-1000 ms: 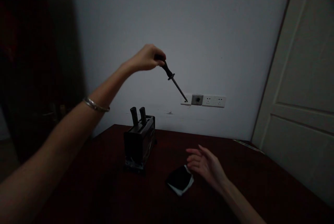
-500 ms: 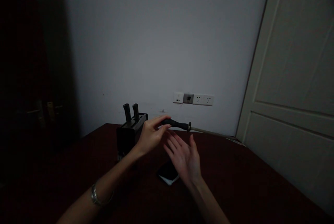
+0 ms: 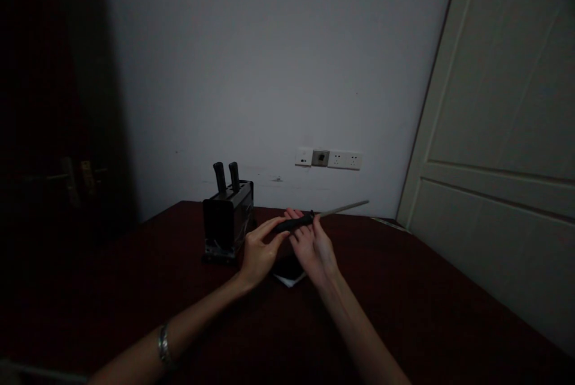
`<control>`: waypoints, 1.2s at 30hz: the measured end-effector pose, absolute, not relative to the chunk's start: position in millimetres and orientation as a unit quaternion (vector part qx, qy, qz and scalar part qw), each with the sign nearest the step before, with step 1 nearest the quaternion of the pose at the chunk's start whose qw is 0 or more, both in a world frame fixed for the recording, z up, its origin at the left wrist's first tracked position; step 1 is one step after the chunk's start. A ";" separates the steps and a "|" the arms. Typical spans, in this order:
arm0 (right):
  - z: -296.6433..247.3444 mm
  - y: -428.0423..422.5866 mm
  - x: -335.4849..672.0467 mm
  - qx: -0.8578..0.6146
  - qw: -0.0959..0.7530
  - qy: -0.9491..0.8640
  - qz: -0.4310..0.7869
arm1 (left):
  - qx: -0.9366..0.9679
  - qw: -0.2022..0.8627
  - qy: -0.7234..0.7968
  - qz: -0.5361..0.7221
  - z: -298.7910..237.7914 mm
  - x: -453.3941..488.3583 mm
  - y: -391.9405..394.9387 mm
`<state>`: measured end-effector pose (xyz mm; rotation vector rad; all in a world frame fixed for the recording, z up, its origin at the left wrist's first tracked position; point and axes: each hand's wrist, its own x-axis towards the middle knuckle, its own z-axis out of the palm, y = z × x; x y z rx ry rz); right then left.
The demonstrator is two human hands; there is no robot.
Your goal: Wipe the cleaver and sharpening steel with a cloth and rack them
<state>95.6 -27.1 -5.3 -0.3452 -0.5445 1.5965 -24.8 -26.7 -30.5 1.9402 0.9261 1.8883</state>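
Note:
A sharpening steel (image 3: pixel 294 223) with a black handle and a thin grey rod is held above the table, its rod pointing right and slightly up. My left hand (image 3: pixel 261 248) pinches the butt end of the handle between thumb and fingers. Under the front of the handle lies my right hand (image 3: pixel 314 250), fingers behind it and thumb against the guard. To the left stands a knife block (image 3: pixel 218 226) with two black-handled knives (image 3: pixel 234 176) upright in it. A black flat item with a white edge (image 3: pixel 290 281) lies on the table below my hands, partly covered.
The dark red table (image 3: pixel 381 313) reaches back to a pale wall with a row of sockets (image 3: pixel 336 159). A light panelled door (image 3: pixel 494 169) rises at the right. Something flat and thin (image 3: pixel 390 224) lies at the table's back right edge.
My right hand has come up from below and taken hold of the handle near the guard. The steel's rod has swung from tilting down to tilting up.

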 end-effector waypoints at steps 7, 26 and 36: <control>-36.8 -16.1 94.1 -0.228 0.679 -0.233 0.658 | 0.663 0.214 0.345 0.629 -71.9 -14.5 -41.1; -108.4 -15.0 137.6 -0.361 0.641 -0.330 0.591 | 0.769 0.074 0.585 0.246 -122.1 -41.4 15.7; -112.4 -21.7 139.0 -0.380 0.611 -0.395 0.571 | 0.691 0.303 0.553 0.353 -140.4 -27.2 44.5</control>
